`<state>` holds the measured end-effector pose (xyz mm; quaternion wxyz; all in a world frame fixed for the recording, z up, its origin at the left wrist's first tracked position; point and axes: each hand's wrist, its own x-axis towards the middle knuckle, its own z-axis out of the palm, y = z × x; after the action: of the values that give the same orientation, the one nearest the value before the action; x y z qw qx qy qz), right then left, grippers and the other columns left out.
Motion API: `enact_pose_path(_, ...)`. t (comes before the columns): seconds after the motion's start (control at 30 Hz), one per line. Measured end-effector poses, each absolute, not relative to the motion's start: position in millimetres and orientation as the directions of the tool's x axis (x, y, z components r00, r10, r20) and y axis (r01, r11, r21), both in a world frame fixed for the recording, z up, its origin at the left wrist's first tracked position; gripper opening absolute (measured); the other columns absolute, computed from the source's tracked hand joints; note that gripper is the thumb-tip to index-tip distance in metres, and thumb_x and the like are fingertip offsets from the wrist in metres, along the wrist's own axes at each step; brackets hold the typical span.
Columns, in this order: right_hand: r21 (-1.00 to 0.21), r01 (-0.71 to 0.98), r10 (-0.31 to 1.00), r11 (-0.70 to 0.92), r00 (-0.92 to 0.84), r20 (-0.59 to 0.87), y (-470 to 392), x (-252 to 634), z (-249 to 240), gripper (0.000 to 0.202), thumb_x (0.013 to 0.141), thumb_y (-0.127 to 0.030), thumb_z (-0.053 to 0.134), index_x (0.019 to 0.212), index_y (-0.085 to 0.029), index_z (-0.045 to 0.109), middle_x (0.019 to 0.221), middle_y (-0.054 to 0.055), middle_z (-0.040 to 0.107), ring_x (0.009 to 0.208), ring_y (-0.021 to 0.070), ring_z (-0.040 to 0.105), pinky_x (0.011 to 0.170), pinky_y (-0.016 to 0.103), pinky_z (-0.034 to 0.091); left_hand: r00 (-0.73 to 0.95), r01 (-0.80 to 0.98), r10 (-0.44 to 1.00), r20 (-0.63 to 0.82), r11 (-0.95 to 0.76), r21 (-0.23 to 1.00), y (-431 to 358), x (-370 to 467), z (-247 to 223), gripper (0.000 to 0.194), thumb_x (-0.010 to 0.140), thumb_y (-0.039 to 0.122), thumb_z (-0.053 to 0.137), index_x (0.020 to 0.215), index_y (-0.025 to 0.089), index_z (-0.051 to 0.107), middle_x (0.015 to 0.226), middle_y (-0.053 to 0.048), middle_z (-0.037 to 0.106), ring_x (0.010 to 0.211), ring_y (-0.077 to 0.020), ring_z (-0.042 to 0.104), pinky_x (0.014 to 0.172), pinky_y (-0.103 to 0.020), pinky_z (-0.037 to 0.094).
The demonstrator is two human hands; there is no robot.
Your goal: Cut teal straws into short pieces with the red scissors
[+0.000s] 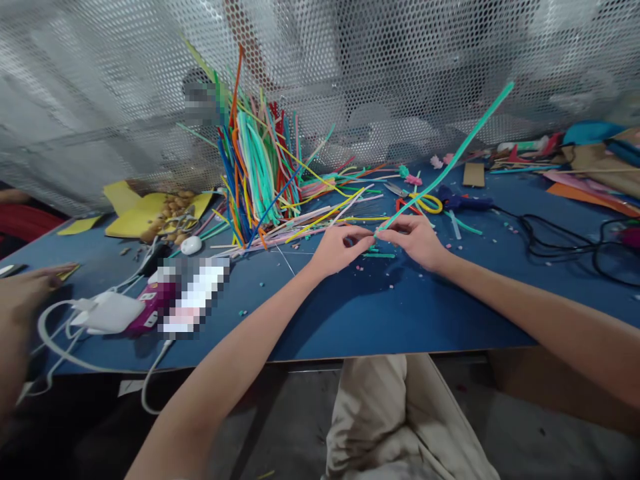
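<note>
A long teal pipe cleaner (457,157) slants up and to the right from between my two hands. My right hand (414,240) pinches it near its lower end. My left hand (343,250) is closed at the same end, thumb and forefinger pressed together against the tip of the pipe cleaner. Both hands meet just above the blue tabletop (350,313). Short teal pieces (379,255) lie right below the fingers. Behind my right hand lie yellow-handled pliers or scissors (427,202), their kind partly hidden, and a dark blue glue gun (465,200).
A large bundle of coloured pipe cleaners (257,173) stands at the back left against a perforated metal screen (400,73). On the left are a phone (197,297), a white charger (113,312) with cables and another person's hand (37,283). A black cord (545,237) coils at right.
</note>
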<state>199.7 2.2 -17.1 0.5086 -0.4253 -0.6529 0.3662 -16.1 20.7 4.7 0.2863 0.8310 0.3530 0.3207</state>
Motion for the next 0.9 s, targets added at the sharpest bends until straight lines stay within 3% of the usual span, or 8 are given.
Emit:
enact_pose_path(0.17, -0.935, 0.153, 0.943, 0.319, -0.152, 0.297, 1.7, 198.6, -13.9, 0.025, 0.079, -0.042, 0.076, 0.084, -0.018, 0.073, 0.068, -0.001, 0.065, 0.061, 0.0126, 0.053, 0.06, 0.029, 0.042, 0.579, 0.338, 0.782, 0.23, -0.487, 0.805, 20.3, -14.1, -0.3, 0.048, 0.094, 0.057, 0.062, 0.103, 0.015, 0.082, 0.096, -0.009, 0.08, 0.074, -0.0181, 0.068, 0.066, -0.028, 0.05)
enact_pose_path(0.33, -0.943, 0.141, 0.942, 0.302, -0.196, 0.272, 2.3, 198.4, -14.4, 0.027, 0.079, -0.044, 0.076, 0.086, -0.018, 0.072, 0.068, -0.001, 0.064, 0.058, 0.0121, 0.051, 0.058, 0.028, 0.041, 0.561, 0.327, 0.795, 0.232, -0.47, 0.82, 22.0, -12.4, -2.8, 0.045, 0.092, 0.056, 0.066, 0.104, 0.016, 0.082, 0.093, -0.007, 0.08, 0.07, -0.0161, 0.067, 0.063, -0.026, 0.048)
enact_pose_path(0.53, -0.946, 0.146, 0.948, 0.291, -0.181, 0.263, 5.6, 200.2, -14.9, 0.035, 0.077, -0.051, 0.079, 0.084, -0.017, 0.076, 0.072, 0.003, 0.069, 0.06, 0.0131, 0.05, 0.057, 0.03, 0.04, 0.522, 0.269, 0.815, 0.252, -0.437, 0.858, 20.4, -11.4, 0.6, 0.042, 0.091, 0.054, 0.069, 0.094, 0.014, 0.082, 0.092, -0.008, 0.079, 0.08, -0.018, 0.07, 0.073, -0.027, 0.052)
enact_pose_path(0.73, -0.954, 0.144, 0.955, 0.262, -0.18, 0.235, 5.2, 201.0, -16.0, 0.032, 0.077, -0.05, 0.08, 0.078, -0.019, 0.073, 0.066, 0.0, 0.063, 0.058, 0.0135, 0.052, 0.057, 0.031, 0.04, 0.514, 0.271, 0.821, 0.249, -0.431, 0.861, 21.2, -12.7, 1.2, 0.042, 0.089, 0.056, 0.071, 0.09, 0.015, 0.081, 0.089, -0.008, 0.079, 0.076, -0.0178, 0.068, 0.071, -0.028, 0.052)
enact_pose_path(0.9, -0.96, 0.105, 0.952, 0.26, -0.195, 0.236, 3.6, 199.4, -14.1, 0.036, 0.08, -0.052, 0.078, 0.089, -0.018, 0.077, 0.078, 0.003, 0.071, 0.064, 0.0139, 0.055, 0.062, 0.031, 0.045, 0.53, 0.276, 0.812, 0.245, -0.438, 0.856, 23.2, -15.0, 0.8, 0.04, 0.09, 0.054, 0.069, 0.087, 0.015, 0.078, 0.086, -0.007, 0.078, 0.076, -0.0175, 0.067, 0.071, -0.029, 0.051)
